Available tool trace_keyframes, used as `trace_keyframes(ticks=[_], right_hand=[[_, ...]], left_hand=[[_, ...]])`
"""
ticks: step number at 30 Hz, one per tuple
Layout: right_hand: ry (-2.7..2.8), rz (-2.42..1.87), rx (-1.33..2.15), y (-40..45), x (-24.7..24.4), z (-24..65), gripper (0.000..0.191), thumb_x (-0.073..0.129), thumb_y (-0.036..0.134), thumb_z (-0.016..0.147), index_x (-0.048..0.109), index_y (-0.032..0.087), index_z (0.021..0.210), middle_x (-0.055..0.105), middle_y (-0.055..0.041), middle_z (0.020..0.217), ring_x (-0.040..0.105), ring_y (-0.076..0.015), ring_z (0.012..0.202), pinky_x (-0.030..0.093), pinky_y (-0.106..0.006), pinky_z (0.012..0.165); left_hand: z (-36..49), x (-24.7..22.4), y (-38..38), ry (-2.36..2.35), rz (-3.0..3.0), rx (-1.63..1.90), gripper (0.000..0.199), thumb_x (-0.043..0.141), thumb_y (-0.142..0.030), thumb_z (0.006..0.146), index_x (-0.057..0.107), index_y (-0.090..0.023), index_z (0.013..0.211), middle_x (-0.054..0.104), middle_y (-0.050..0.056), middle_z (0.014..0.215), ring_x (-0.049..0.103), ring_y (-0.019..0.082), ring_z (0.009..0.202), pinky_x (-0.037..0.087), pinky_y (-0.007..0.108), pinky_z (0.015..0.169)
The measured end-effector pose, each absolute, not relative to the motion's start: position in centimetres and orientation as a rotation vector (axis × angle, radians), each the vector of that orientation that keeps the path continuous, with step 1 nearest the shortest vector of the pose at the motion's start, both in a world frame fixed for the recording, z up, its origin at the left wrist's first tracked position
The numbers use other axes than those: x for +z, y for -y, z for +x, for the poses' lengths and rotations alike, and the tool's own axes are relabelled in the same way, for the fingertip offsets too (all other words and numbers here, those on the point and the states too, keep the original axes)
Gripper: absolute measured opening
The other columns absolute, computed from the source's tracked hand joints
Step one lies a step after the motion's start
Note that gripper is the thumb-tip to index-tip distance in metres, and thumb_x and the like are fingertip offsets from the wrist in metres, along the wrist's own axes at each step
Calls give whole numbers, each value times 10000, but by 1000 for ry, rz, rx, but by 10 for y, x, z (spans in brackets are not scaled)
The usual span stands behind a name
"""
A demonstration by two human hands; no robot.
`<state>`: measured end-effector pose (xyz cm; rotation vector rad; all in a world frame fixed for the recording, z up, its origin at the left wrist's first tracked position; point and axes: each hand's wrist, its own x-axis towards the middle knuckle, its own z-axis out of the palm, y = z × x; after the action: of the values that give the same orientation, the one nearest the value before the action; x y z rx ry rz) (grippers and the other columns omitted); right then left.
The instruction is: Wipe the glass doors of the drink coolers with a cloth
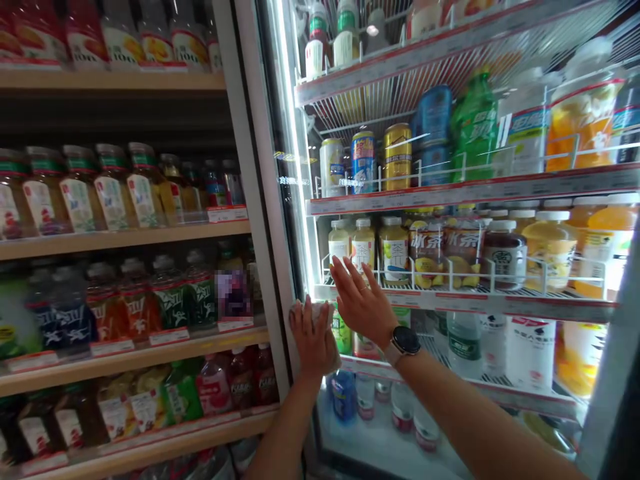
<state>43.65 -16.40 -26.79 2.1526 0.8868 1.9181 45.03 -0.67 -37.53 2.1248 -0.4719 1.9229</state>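
My left hand [311,335] lies over a light greyish cloth [332,350], its fingers spread on it. Cloth and hand are against the glass door [286,170] of a lit drinks cooler, near the door's left edge. To the right, my right hand [361,299] has its fingers stretched out and slightly apart, with nothing in it. It is in front of the middle shelves, and I cannot tell whether it touches the glass. A dark round watch [406,340] is on my right wrist.
Behind the glass stand tea bottles [394,250], cans [398,157] and a green soda bottle [476,127] on wire shelves. An open wooden shelf unit [125,240] on the left carries rows of bottles. A pale upright post [250,167] separates the two.
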Motion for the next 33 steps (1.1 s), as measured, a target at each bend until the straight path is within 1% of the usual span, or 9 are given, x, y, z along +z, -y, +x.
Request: trace_keyframes(ticks=[5,7,9,13,20,24,26,31,33], right_hand=[[-912,2162,1927,164,-268,437,588,451,182,941,356,19,1498,389,-157,1556,301,-285,1469,188,-501,1224],[-927,2171,1928,164,-268,438,597,449,178,939,344,22,1505,383,-160,1559,298,-284,1471,195,-502,1221],[-935,2171,1934,164,-268,437,590,445,180,941,352,24,1502,381,-161,1560,301,-282,1470,198,-499,1221],[-911,2158,1928,164,-268,437,561,442,200,954,389,23,1483,383,-152,1560,316,-286,1463,188,-493,1225],[-928,2198,1896,165,-270,439,646,428,200,951,241,21,1543,354,-155,1573,287,-285,1476,193,-510,1225],[-914,2182,1892,164,-269,440,633,434,178,931,292,3,1522,347,-167,1574,280,-297,1478,178,-518,1226],[-915,2180,1888,164,-269,439,618,432,179,931,317,5,1513,346,-166,1575,284,-297,1476,180,-517,1226],[-934,2179,1933,164,-269,439,594,428,192,950,332,33,1513,374,-160,1563,281,-278,1480,206,-505,1223],[-929,2151,1963,164,-269,439,572,432,190,952,365,28,1497,400,-159,1549,279,-279,1481,200,-505,1225]], left_hand=[[459,-276,12,439,2035,1952,511,421,-212,971,421,-245,1481,234,104,1633,146,290,1519,161,568,1217],[461,-255,15,444,2013,1964,493,409,-236,984,430,-240,1476,259,101,1625,158,285,1516,176,555,1216],[461,-254,16,445,2019,1965,489,407,-244,987,431,-246,1476,269,95,1622,175,283,1512,204,545,1210],[458,-293,15,482,2045,1973,518,439,-230,972,409,-255,1489,240,92,1632,202,302,1502,250,541,1193],[449,-400,9,486,2105,1963,668,460,-122,919,282,-290,1540,151,98,1655,187,346,1501,294,603,1150],[444,-430,6,537,2138,1956,695,448,-91,895,278,-278,1542,141,90,1658,157,328,1512,295,590,1161],[444,-411,7,549,2131,1938,668,435,-98,901,302,-261,1535,146,94,1656,157,322,1514,270,586,1177],[455,-301,20,461,2014,1916,549,389,-180,966,359,-230,1512,209,112,1639,188,293,1508,224,565,1205],[459,-272,25,433,1980,1949,513,368,-217,987,385,-224,1500,252,111,1626,196,278,1507,215,545,1214]])
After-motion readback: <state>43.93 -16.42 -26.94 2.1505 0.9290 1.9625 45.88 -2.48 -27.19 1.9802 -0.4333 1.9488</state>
